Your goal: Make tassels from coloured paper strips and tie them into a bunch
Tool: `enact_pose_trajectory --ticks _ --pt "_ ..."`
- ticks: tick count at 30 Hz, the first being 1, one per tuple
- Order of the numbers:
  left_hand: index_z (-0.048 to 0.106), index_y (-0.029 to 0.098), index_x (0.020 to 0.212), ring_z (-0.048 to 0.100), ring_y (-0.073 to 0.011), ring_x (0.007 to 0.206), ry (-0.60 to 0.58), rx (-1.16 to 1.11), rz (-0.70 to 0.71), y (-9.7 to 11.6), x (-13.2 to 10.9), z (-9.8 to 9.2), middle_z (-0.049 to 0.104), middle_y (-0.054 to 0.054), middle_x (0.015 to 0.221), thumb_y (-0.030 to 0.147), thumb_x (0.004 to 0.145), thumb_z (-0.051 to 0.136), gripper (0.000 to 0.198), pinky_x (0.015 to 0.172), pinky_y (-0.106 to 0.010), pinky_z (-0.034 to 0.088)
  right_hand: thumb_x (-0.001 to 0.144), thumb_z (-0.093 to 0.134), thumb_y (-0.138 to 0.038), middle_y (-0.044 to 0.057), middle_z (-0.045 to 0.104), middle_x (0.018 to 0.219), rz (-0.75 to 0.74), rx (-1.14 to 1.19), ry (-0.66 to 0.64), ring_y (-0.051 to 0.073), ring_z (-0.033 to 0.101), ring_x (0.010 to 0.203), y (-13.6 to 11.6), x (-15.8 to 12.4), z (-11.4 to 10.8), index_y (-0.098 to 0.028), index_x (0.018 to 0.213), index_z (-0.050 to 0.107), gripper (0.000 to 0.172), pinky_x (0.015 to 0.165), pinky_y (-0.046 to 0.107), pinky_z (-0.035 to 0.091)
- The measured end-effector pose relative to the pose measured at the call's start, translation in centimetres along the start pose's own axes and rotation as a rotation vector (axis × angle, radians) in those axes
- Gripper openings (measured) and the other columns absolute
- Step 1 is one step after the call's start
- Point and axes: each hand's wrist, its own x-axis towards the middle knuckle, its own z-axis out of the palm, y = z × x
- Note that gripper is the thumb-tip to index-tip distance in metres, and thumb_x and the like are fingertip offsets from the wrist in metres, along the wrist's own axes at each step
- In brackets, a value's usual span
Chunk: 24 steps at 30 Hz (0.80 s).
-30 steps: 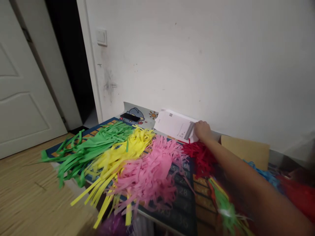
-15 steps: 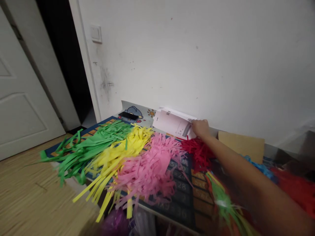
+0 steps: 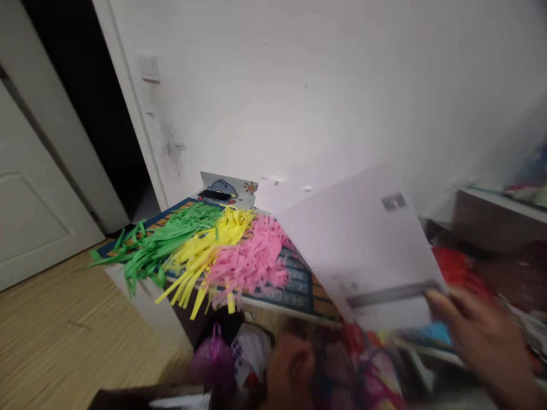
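Observation:
My right hand [image 3: 474,324] is closed on the lower right edge of a white printed paper sheet [image 3: 363,245], thumb on the near face. The sheet is raised and tilted over the right part of the table, blurred by motion, with a small grey square and a dark band on it. Low in the middle, my left hand [image 3: 290,364] is a smeared shape, and its fingers cannot be made out. Left of the sheet, bunches of green paper strips [image 3: 171,233], yellow paper strips [image 3: 213,239] and pink paper strips [image 3: 252,262] lie side by side.
More white paper [image 3: 273,191] leans by the wall near a black phone [image 3: 215,195]. Below the table edge are a purple bag [image 3: 213,356] and a dark box [image 3: 123,398]. A shelf [image 3: 504,199] stands at the right, with red material [image 3: 453,267] near my hand.
My right hand has drawn the paper from beside the wall toward me and to the right, lifting it. My left hand has come into view at the bottom. The view has shifted.

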Motion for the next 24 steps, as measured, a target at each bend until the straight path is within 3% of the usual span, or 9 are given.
enact_pose_trajectory --ticks 2,4,7,10,12,16,17,19,24 --pt "0.066 0.025 0.099 0.065 -0.0252 0.094 0.174 -0.217 0.051 1.2 1.0 -0.1 0.070 -0.008 0.097 0.072 0.064 0.074 0.059 0.085 -0.037 0.054 0.067 0.061 -0.059 0.000 0.067 0.058 0.173 0.024 -0.035 0.026 0.061 0.050 2.9 -7.4 -1.2 -0.035 0.061 0.069 0.026 0.048 0.037 0.051" --pt "0.063 0.023 0.114 0.066 -0.0285 0.104 0.121 -0.387 -0.036 2.8 1.6 0.0 0.070 -0.011 0.114 0.066 0.047 0.086 0.083 0.090 -0.037 0.053 0.067 0.063 -0.059 0.000 0.071 0.063 0.287 0.107 -0.143 0.027 0.066 0.057 5.0 -13.7 -0.7 -0.034 0.062 0.071 0.027 0.050 0.036 0.054" --pt "0.068 0.015 0.104 0.070 -0.0258 0.090 -0.012 -0.404 -0.249 4.5 1.4 0.6 0.075 -0.013 0.104 0.060 0.059 0.083 0.065 0.082 -0.036 0.055 0.068 0.066 -0.058 0.001 0.075 0.074 0.344 0.326 -0.338 0.029 0.071 0.070 5.9 -19.4 1.4 -0.033 0.069 0.076 0.028 0.061 0.036 0.059" --pt "0.070 0.012 0.099 0.070 -0.0246 0.084 -0.174 -0.256 -0.255 5.2 0.7 1.5 0.076 -0.012 0.097 0.056 0.066 0.080 0.055 0.078 -0.035 0.054 0.071 0.067 -0.056 0.003 0.076 0.089 0.362 0.543 -0.376 0.029 0.071 0.085 4.6 -19.6 2.8 -0.029 0.085 0.079 0.033 0.071 0.037 0.058" --pt "0.069 0.013 0.100 0.069 -0.0248 0.086 -0.188 -0.071 -0.137 5.3 0.4 2.0 0.075 -0.012 0.098 0.052 0.070 0.077 0.050 0.079 -0.036 0.054 0.075 0.064 -0.057 0.005 0.075 0.089 0.376 0.596 -0.369 0.028 0.069 0.085 3.1 -18.0 2.7 -0.023 0.087 0.077 0.038 0.068 0.035 0.056" --pt "0.064 0.018 0.105 0.062 -0.0268 0.102 0.263 0.434 0.505 5.8 0.3 2.4 0.068 -0.011 0.104 0.041 0.074 0.076 0.041 0.095 -0.043 0.045 0.078 0.056 -0.058 0.003 0.064 0.065 0.386 0.539 -0.338 0.021 0.058 0.064 0.2 -15.7 2.0 -0.018 0.068 0.067 0.043 0.054 0.027 0.044" --pt "0.064 0.019 0.105 0.061 -0.0264 0.104 0.281 0.544 0.647 6.0 0.3 2.3 0.067 -0.011 0.104 0.039 0.077 0.075 0.037 0.097 -0.044 0.043 0.079 0.054 -0.057 0.002 0.061 0.062 0.375 0.526 -0.332 0.019 0.055 0.061 -0.3 -15.7 2.0 -0.018 0.065 0.065 0.043 0.053 0.026 0.042" --pt "0.065 0.021 0.102 0.061 -0.0246 0.101 0.128 0.697 0.779 6.5 0.5 2.3 0.067 -0.008 0.101 0.035 0.081 0.072 0.027 0.095 -0.043 0.041 0.080 0.053 -0.055 0.001 0.057 0.059 0.352 0.507 -0.335 0.018 0.053 0.059 -0.9 -16.0 2.2 -0.019 0.063 0.062 0.040 0.052 0.025 0.040" --pt "0.069 0.021 0.086 0.061 -0.0208 0.089 -0.221 0.757 0.631 8.3 1.7 2.3 0.068 -0.004 0.089 0.035 0.082 0.074 0.016 0.087 -0.037 0.039 0.084 0.050 -0.052 0.000 0.058 0.060 0.346 0.499 -0.352 0.017 0.052 0.060 -0.3 -17.5 3.2 -0.019 0.067 0.062 0.039 0.054 0.025 0.039"
